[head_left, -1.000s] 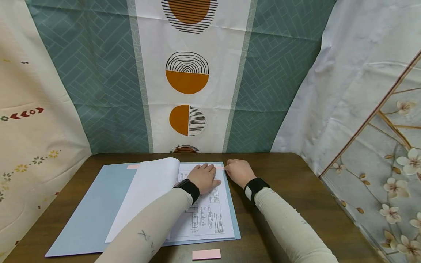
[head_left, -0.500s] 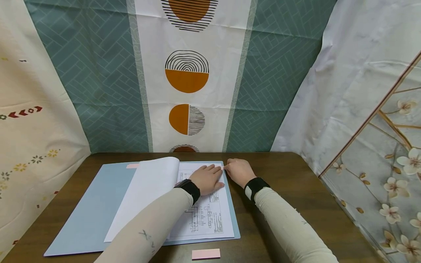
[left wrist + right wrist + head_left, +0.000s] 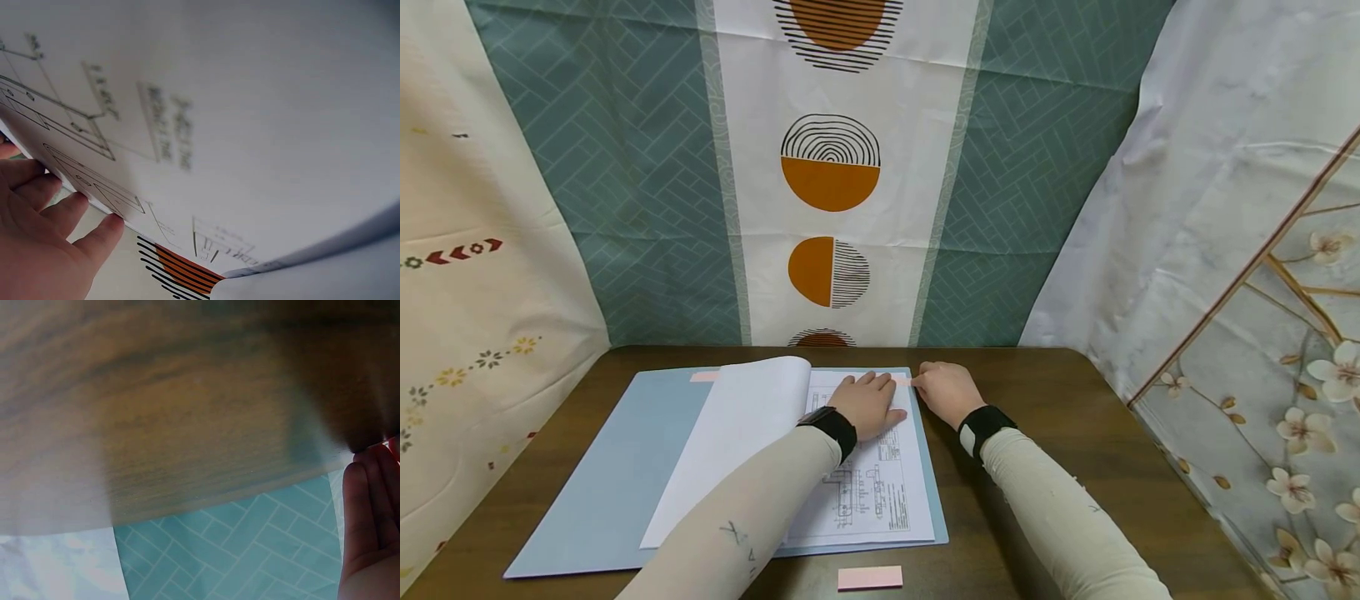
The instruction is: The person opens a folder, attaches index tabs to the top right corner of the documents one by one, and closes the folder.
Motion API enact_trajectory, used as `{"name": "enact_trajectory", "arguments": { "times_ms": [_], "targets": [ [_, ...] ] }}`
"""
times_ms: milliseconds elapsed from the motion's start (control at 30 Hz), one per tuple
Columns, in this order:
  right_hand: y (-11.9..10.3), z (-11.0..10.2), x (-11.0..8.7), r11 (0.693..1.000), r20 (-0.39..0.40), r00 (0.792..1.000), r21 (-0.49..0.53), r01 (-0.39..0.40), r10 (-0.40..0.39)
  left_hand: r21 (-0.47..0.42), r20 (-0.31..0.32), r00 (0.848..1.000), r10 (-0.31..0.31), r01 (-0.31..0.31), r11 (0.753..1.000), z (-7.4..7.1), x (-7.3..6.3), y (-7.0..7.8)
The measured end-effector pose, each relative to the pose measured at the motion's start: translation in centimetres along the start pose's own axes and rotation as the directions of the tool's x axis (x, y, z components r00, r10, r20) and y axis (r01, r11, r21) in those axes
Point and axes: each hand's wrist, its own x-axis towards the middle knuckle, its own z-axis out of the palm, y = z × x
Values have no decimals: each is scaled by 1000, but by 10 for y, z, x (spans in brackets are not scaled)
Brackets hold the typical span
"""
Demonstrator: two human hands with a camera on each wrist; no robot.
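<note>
A light blue folder [image 3: 598,475] lies spread on the table with white sheets in it. One sheet [image 3: 737,417] is turned over to the left. On the right, a page with technical drawings [image 3: 887,508] faces up. My left hand [image 3: 867,407] rests on the upper part of this page, fingers extended; they show in the left wrist view too [image 3: 50,231]. At the page's top right edge is a pink sticky note [image 3: 902,380]. My right hand [image 3: 949,393] pinches its outer end with curled fingers. In the right wrist view this hand [image 3: 375,519] hides most of the note.
A pink sticky-note pad [image 3: 870,578] lies on the brown table [image 3: 1045,500] near the front. Another pink strip [image 3: 704,377] sits at the folder's upper left. A patterned curtain [image 3: 835,275] hangs behind the table's far edge.
My left hand slid right over the sticky note, then back left, so more of the note shows again. My right hand has stayed at the same corner.
</note>
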Motion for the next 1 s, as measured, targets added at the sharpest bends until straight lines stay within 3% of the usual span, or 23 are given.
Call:
{"name": "enact_trajectory", "arguments": {
  "times_ms": [267, 433, 667, 1000],
  "targets": [
    [-2, 2, 1, 1000, 6, 1000, 22, -12, 12, 26, -9, 1000, -25, 25, 999, -1, -6, 2],
    [0, -4, 2, 997, 18, 1000, 70, -21, 20, 114, -60, 998, 16, -9, 993, -5, -17, 7],
    [5, -12, -4, 997, 87, 996, 65, -39, 33, 139, -77, 990, 119, -108, 984, -20, -51, 15],
    [-9, -21, -23, 998, 75, 997, 65, 1, -6, 42, -68, 983, 171, -168, 985, -26, -101, 16]
  ]
}}
